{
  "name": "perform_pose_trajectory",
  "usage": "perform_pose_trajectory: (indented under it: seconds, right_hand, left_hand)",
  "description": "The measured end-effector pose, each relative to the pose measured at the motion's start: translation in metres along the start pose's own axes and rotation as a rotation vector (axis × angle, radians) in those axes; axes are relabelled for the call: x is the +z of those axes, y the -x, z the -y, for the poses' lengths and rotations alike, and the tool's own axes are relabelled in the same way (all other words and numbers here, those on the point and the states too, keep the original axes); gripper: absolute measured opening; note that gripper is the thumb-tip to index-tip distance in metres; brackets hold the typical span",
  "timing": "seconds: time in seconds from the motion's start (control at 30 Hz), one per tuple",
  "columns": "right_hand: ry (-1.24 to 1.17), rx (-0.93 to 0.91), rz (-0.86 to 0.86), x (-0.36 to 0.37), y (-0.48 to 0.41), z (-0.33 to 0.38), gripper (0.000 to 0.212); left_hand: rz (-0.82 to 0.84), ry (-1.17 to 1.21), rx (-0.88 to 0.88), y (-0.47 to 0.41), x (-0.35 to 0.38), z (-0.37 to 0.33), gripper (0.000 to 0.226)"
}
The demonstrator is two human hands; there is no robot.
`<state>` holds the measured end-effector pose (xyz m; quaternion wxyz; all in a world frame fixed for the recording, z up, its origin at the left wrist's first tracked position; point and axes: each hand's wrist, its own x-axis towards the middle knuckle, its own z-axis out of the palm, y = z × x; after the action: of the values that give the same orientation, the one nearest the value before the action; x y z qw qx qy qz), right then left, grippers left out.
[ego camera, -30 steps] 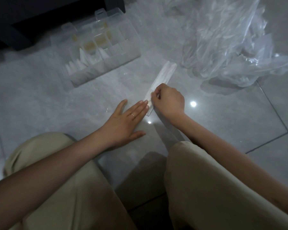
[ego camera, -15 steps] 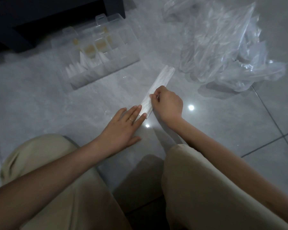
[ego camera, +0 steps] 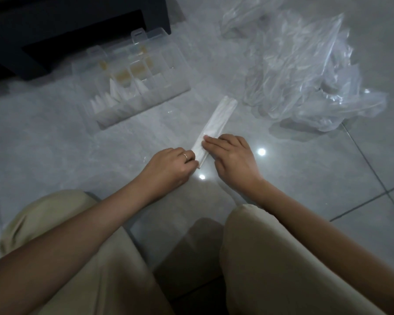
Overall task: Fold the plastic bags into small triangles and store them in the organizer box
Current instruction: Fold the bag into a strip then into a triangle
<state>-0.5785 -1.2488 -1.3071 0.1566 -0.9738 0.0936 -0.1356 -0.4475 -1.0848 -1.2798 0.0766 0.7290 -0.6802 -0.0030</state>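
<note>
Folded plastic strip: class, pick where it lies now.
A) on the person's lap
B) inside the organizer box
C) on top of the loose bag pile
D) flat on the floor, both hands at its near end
D: the folded plastic strip lies flat on the floor, left hand gripping its near end, right hand pressing on it, apart from the organizer box and bag pile.
</note>
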Motion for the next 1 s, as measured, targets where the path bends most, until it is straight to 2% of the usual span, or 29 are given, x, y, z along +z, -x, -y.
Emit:
perform_pose_trajectory:
  seconds: [0.17,0.27,0.37,0.5,0.67,0.77,0.83,0.93,1.0]
  right_hand:
    - [-0.126,0.155,-0.024,-0.002,-0.002,0.008,0.045]
    - [-0.184,0.195,-0.030,-0.003,-0.003,0.009,0.045]
    - [-0.224,0.209,-0.030,-0.004,-0.004,0.008,0.045]
    - [-0.249,0.202,-0.027,-0.004,-0.004,0.005,0.044]
    - [-0.254,0.164,-0.020,-0.006,-0.001,-0.004,0.026]
    - [-0.348,0.209,-0.014,-0.010,-0.001,-0.002,0.025]
    - [-0.424,0.234,0.060,-0.019,-0.002,-0.001,0.022]
    - [-0.512,0.266,0.212,-0.032,0.003,0.001,0.016]
    - [-0.622,0.358,0.297,-0.038,0.009,0.005,0.014]
  left_hand:
    - [-0.032,-0.035,0.089,-0.007,0.000,0.008,0.018]
    - [-0.078,-0.063,0.150,-0.012,-0.002,0.011,0.013]
    - [-0.101,-0.041,0.129,-0.017,-0.002,0.009,0.016]
    - [-0.089,0.160,-0.091,-0.020,-0.008,0.001,0.014]
    - [-0.084,0.426,-0.392,-0.029,-0.019,-0.014,0.009]
    - [-0.089,0.508,-0.501,-0.032,-0.023,-0.025,0.008]
    - [-0.101,0.540,-0.556,-0.031,-0.023,-0.033,0.003]
    - [-0.110,0.663,-0.650,-0.027,-0.027,-0.040,0.013]
    - [-0.079,0.783,-0.697,-0.026,-0.030,-0.041,0.015]
